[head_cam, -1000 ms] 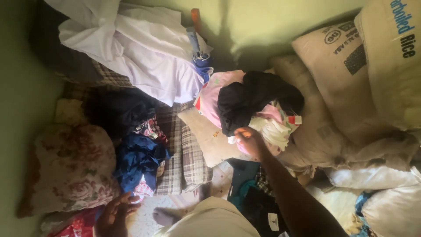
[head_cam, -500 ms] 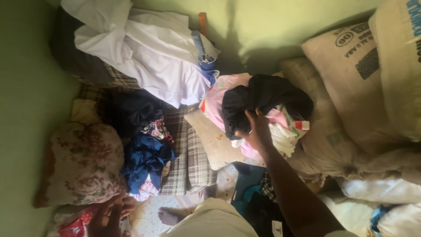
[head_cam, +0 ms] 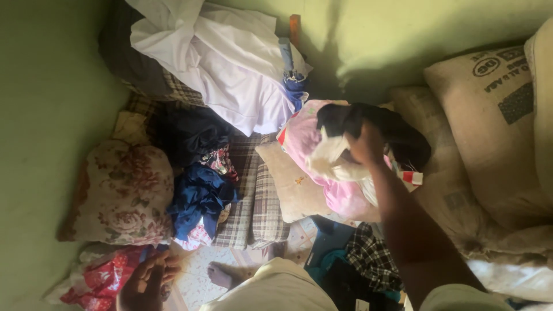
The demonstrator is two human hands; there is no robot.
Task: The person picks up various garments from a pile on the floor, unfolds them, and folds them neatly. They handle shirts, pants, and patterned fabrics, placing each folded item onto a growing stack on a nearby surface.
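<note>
- Right hand (head_cam: 365, 145) clamped on crumpled black cloth (head_cam: 397, 129) atop soft pink heap (head_cam: 322, 167), approx 1 o'clock.
- White rag (head_cam: 331, 158) bunched just under hand, 9 o'clock side.
- Left hand (head_cam: 144, 282) at 7 o'clock, fingers loosely apart, touching glossy red wrapper (head_cam: 95, 276).
- Floral cushion (head_cam: 124, 193) plump, 9 o'clock.

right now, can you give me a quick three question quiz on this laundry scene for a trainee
1. True or false: the right hand is on the black garment lying on the pink cloth.
2. What lies nearest the left hand? A) the white shirt B) the red patterned cloth C) the printed sack
3. Fill in: the blue garment lies beside the ____ cushion.

Key
1. True: the fingers grip where black garment and a white cloth meet.
2. B
3. Floral
</note>
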